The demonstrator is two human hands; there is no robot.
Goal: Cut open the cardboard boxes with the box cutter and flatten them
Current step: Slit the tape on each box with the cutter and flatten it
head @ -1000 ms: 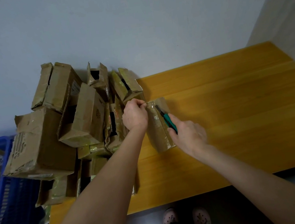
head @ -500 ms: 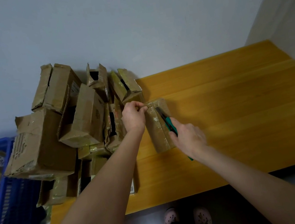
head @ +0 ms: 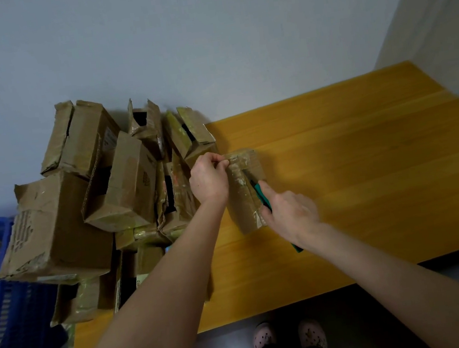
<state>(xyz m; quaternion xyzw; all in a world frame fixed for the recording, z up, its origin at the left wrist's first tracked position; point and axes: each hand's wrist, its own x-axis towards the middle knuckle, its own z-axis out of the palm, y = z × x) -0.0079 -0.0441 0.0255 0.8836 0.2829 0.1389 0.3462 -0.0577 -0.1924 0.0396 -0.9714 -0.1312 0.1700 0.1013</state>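
A small taped cardboard box (head: pixel 244 201) lies on the yellow wooden table (head: pixel 355 174), just right of a heap of boxes. My left hand (head: pixel 208 181) pinches the box's far left corner. My right hand (head: pixel 288 215) grips a green box cutter (head: pixel 261 196), with its blade end laid along the top of the box; the handle's tail sticks out below my wrist. The blade tip itself is too small to make out.
A heap of several opened, crumpled cardboard boxes (head: pixel 102 203) covers the table's left end against the grey wall. A blue plastic crate (head: pixel 11 328) with more cardboard stands at the far left. My feet (head: pixel 288 335) show below the table's front edge.
My right hand has drawn the cutter a little along the box top towards me, and the handle's tail now shows below my wrist. My left hand keeps its hold on the corner.
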